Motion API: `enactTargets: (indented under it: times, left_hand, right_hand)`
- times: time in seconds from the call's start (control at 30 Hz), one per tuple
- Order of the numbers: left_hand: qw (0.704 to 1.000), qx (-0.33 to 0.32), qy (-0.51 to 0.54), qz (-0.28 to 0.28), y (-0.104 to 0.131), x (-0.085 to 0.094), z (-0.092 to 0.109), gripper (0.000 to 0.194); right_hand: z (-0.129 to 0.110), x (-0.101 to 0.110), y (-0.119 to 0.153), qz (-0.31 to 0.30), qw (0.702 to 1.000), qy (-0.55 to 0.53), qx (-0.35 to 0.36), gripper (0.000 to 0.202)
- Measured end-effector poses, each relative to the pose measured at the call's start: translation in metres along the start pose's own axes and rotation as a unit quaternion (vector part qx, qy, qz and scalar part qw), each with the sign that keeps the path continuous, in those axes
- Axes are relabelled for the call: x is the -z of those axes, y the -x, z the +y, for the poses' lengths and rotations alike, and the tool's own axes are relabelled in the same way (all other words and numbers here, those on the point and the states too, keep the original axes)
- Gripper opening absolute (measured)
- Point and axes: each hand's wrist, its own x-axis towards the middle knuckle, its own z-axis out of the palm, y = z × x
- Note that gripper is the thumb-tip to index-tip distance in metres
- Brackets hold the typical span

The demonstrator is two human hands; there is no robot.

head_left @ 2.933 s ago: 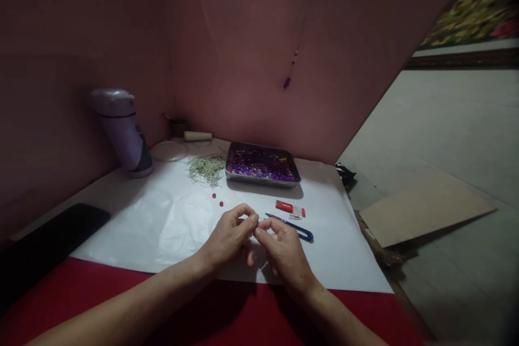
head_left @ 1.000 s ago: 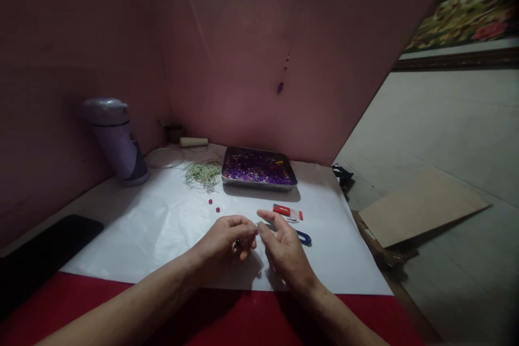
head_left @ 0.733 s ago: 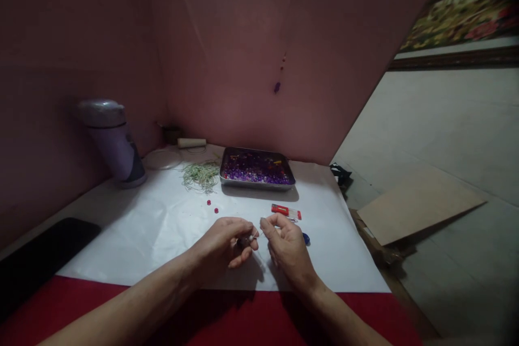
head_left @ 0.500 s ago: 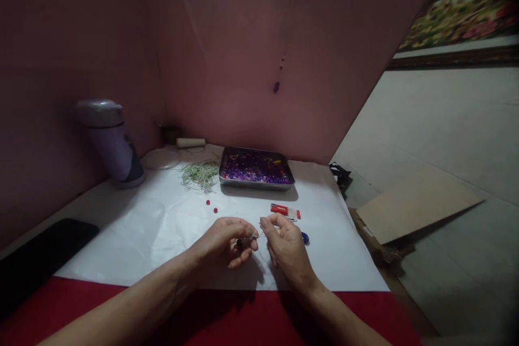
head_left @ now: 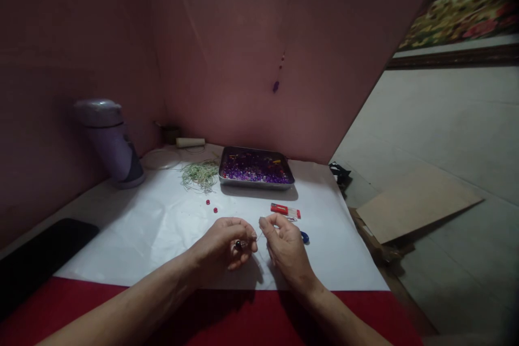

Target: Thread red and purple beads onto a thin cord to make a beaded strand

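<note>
Tray (head_left: 257, 186): metal, holding mostly purple beads (head_left: 263, 174) and a few yellow bits (head_left: 277, 161), standing on the white sheet (head_left: 154, 248).
Left hand (head_left: 227, 240): fingers curled, tips pinching a thin thread (head_left: 260, 236); a dark shiny piece (head_left: 238, 245) shows inside the curl.
Right hand (head_left: 287, 243): thumb and forefinger closed on the same thread.
Thread: in the narrow gap between both hands, above the sheet.

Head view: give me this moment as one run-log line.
left hand: holding dark round piece; right hand: pinching thin strand; small red pieces: on white sheet
</note>
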Motion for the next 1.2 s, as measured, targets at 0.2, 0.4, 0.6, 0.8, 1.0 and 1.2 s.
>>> enactTargets:
  times: [0.2, 0.4, 0.6, 0.8, 1.0, 1.2]
  left_hand:
    - [1.0, 0.006, -0.009, 0.025, 0.0, -0.002, 0.001, 0.009]
    - [0.997, -0.036, 0.029, 0.06, -0.002, 0.0, -0.001, 0.011]
    - [0.995, -0.049, 0.043, 0.078, -0.003, -0.001, 0.0, 0.009]
    - [0.993, -0.047, 0.025, 0.103, -0.005, -0.001, -0.001, 0.007]
    - [0.993, -0.045, 0.02, 0.108, -0.005, -0.001, -0.002, 0.008]
    - [0.994, -0.047, 0.02, 0.098, -0.005, 0.0, -0.001, 0.009]
  right_hand:
    - [-0.001, -0.001, -0.001, 0.003, 1.0, 0.004, 0.006, 0.033]
    - [-0.003, -0.004, 0.005, -0.001, 1.0, 0.006, 0.005, 0.03]
    - [-0.005, -0.007, 0.01, -0.035, 0.999, 0.035, -0.011, 0.03]
    - [-0.009, -0.007, 0.012, -0.026, 0.997, 0.071, 0.005, 0.025]
    - [-0.011, -0.007, 0.013, -0.029, 0.996, 0.078, 0.009, 0.025]
    - [-0.01, -0.006, 0.014, -0.024, 0.997, 0.069, 0.004, 0.027]
